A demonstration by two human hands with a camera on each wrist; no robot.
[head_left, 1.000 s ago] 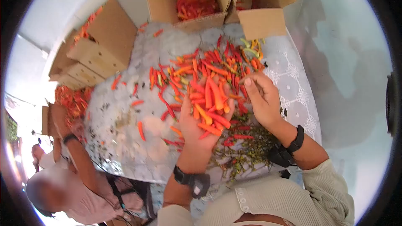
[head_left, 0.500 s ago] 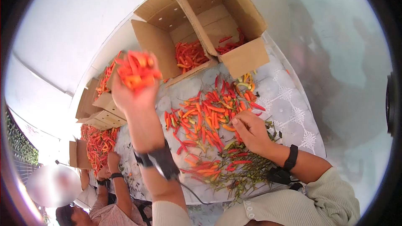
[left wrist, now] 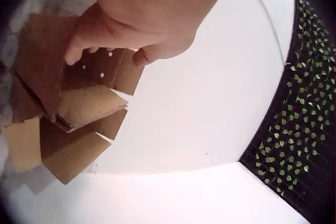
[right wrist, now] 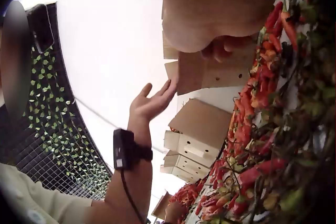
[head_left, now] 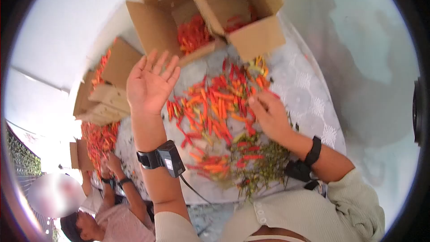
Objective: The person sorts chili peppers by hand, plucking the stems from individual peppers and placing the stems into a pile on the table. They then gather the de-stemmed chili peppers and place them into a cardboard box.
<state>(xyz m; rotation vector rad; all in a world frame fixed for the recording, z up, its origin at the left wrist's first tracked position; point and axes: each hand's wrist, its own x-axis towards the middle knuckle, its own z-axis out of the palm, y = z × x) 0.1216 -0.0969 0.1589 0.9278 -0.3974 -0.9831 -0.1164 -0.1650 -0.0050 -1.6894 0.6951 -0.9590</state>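
Left hand: raised, palm up, fingers spread and empty. Half a second ago it gripped a handful of chillies, which are now gone from it.
Right hand: fingers bent down onto the chilli pile in the middle of the table, as before. Whether it pinches one cannot be told.
Far cardboard box: two compartments, red chillies in each.
Left boxes: more chillies.
Near edge: green stems.
Left wrist view alone shows punched holes in the box flaps. Right wrist view alone shows a leafy mesh fence.
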